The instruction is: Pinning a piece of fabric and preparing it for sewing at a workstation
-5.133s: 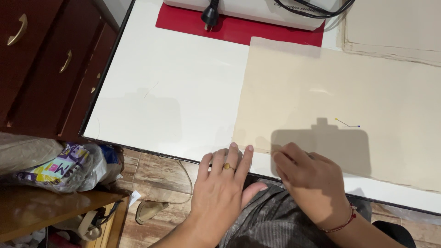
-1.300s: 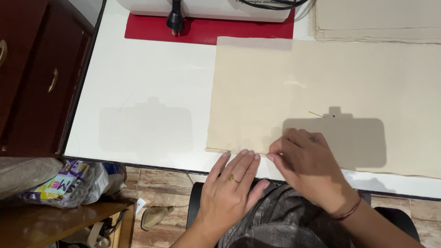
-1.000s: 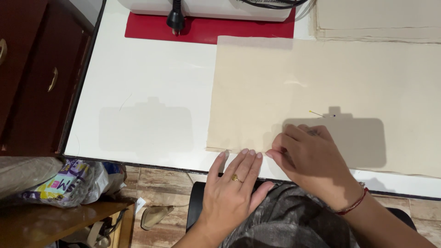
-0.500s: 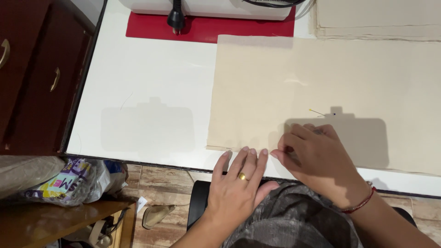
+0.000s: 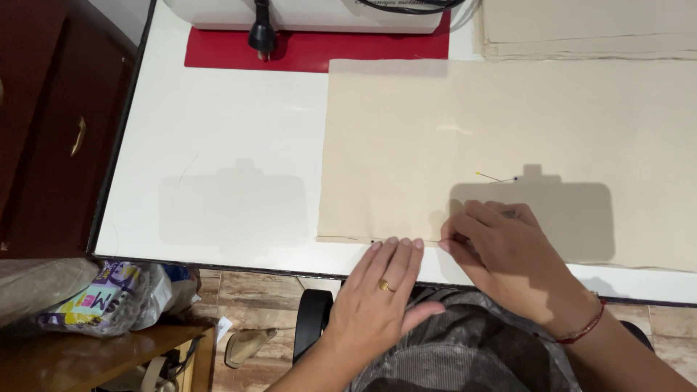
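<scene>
White tabletop point(image 5: 218, 145) fills most of the head view, bounded by a dark edge on the left and along the near side. A beige cloth point(image 5: 508, 131) is spread flat over its right half, its left edge running straight down the middle of the tabletop and its near edge lying just inside the near rim. A folded hem is seen along that near edge.

The left hand point(image 5: 381, 297) is laid palm down, fingers together and extended, with the fingertips pressed on the hem; a gold ring point(image 5: 382, 286) is worn on one finger. The right hand point(image 5: 508, 261) is set just beside it to the right, fingers curled and pinched on the cloth edge; whether anything small is held between them cannot be told. A red cord point(image 5: 581, 330) is worn on the right wrist. Both forearms are brought in from the lower edge, over a grey garment.

A pin point(image 5: 497, 177) with a yellow head is stuck in the cloth beyond the right hand, apart from it.

Bare tabletop is left to the left of the cloth. At the far edge a red mat point(image 5: 319, 52) lies under a white machine point(image 5: 305, 11), with a black plug point(image 5: 261, 33) resting on it. Stacked beige cloth point(image 5: 588, 33) sits at the far right. A dark cabinet point(image 5: 51, 123) stands at the left, a plastic bag point(image 5: 109, 297) below it.
</scene>
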